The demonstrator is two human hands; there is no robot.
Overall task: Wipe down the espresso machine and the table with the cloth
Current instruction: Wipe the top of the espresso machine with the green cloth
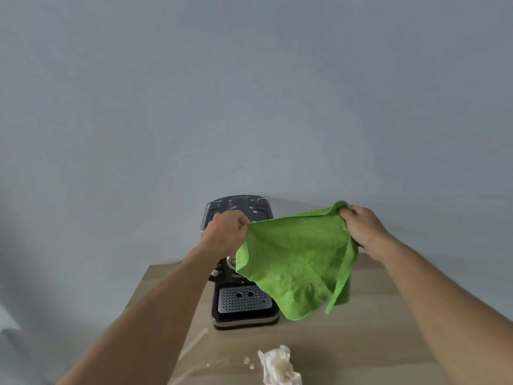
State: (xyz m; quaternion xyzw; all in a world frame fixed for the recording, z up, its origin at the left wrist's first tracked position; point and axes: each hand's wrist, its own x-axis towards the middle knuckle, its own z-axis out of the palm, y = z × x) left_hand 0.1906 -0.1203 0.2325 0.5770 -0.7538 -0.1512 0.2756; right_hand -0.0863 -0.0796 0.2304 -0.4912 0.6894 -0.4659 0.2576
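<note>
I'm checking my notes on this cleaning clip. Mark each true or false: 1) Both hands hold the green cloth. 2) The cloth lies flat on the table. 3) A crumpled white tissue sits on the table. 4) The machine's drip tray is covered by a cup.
1) True: the left hand and right hand pinch the green cloth by its upper corners.
2) False: it hangs in the air in front of the espresso machine.
3) True: the crumpled white tissue lies on the table.
4) False: the perforated drip tray is bare.

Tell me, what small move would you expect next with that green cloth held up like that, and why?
Probably lowering the green cloth onto the top of the espresso machine. The left hand and right hand each pinch an upper corner, so the cloth hangs spread in the air, touching nothing, and water droplets show on the machine's top.
</note>
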